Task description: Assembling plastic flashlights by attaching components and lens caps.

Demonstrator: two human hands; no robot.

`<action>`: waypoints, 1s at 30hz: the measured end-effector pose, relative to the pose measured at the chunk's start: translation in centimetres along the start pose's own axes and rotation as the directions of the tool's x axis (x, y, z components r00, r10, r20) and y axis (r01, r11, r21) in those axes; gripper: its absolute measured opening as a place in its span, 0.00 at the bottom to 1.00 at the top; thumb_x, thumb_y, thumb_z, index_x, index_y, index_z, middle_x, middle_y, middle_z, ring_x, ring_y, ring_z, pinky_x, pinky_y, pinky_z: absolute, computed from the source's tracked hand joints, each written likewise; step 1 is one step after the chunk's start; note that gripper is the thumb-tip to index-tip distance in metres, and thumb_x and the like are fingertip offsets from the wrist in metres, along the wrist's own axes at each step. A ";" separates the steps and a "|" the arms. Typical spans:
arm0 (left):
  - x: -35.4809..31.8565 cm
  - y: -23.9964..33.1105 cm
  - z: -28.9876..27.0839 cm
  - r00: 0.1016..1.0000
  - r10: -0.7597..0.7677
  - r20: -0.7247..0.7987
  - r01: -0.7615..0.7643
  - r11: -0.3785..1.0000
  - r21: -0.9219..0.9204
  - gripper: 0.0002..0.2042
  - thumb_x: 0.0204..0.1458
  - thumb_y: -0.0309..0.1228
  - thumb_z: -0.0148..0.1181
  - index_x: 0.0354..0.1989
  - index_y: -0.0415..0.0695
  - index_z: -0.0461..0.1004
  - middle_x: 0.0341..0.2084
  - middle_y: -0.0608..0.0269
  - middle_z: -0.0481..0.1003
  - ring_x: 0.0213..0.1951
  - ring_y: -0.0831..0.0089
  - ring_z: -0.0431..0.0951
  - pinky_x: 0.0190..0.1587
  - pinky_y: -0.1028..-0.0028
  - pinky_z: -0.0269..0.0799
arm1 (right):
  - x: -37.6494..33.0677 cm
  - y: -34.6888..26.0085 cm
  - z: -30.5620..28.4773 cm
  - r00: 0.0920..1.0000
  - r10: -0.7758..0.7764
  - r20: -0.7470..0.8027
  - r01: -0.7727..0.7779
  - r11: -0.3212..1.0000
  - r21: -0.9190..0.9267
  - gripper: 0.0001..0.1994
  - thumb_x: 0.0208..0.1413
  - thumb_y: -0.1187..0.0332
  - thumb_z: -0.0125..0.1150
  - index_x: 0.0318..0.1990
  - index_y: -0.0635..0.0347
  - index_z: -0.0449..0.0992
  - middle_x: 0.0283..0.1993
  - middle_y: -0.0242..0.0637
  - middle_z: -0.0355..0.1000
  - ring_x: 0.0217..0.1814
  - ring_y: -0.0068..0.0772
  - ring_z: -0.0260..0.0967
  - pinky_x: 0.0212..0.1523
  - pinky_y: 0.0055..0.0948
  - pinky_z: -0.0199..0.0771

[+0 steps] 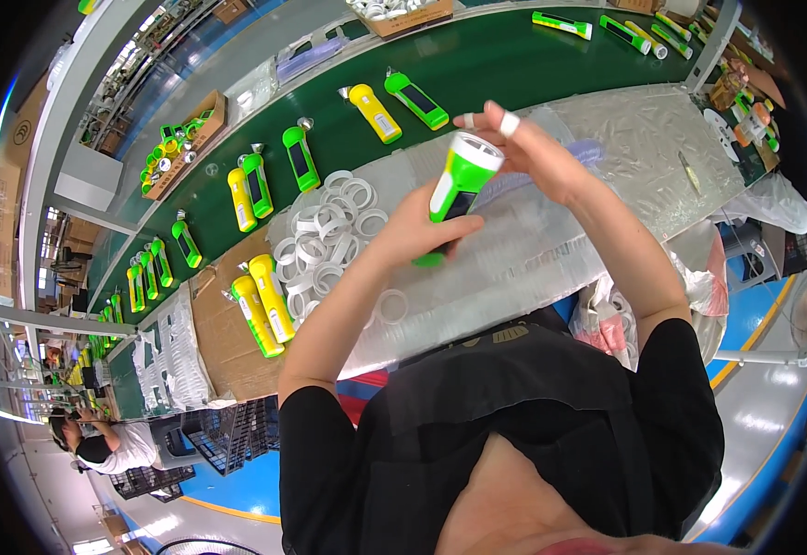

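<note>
My left hand (pixel 419 225) is wrapped around the body of a green flashlight (pixel 459 185) with a dark panel on its side. The flashlight's head points up and away and has a white ring around its lens. Just right of the head is my right hand (pixel 535 148), its fingers apart and white tape on two of them. Whether its thumb touches the flashlight I cannot tell. A heap of loose white rings (pixel 315 264) lies on the bench left of my left hand. Beside the heap, a yellow flashlight (pixel 272 298) and a yellow-green flashlight (pixel 257 316) lie side by side.
Beyond the bench (pixel 477 287) runs a green conveyor belt (pixel 477 55) carrying several green and yellow flashlights. An open box (pixel 186 153) of flashlight parts stands behind the belt. A small knife (pixel 690 173) lies at the right. Co-workers sit at far left (pixel 126 449) and right.
</note>
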State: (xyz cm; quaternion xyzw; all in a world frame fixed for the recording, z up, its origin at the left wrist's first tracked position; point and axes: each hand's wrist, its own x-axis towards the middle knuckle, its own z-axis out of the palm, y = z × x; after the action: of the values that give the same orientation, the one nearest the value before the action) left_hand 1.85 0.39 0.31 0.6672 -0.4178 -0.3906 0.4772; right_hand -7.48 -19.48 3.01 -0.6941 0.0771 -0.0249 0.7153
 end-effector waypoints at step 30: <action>20.9 -6.7 -8.3 0.912 0.075 -0.404 0.196 0.785 0.588 0.21 0.55 0.53 0.57 0.46 0.49 0.73 0.34 0.51 0.79 0.39 0.53 0.79 0.42 0.63 0.73 | 16.2 8.5 -21.4 0.607 -0.779 -0.156 -0.166 0.068 -0.984 0.20 0.50 0.65 0.65 0.50 0.61 0.73 0.52 0.47 0.72 0.51 0.47 0.72 0.51 0.41 0.73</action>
State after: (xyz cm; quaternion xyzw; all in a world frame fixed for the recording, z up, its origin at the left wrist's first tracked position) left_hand 17.93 -15.20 -6.70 0.8655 -0.3916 -0.1010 0.2956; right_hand 4.82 -42.68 -7.19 -0.9029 0.1605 -0.3980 -0.0266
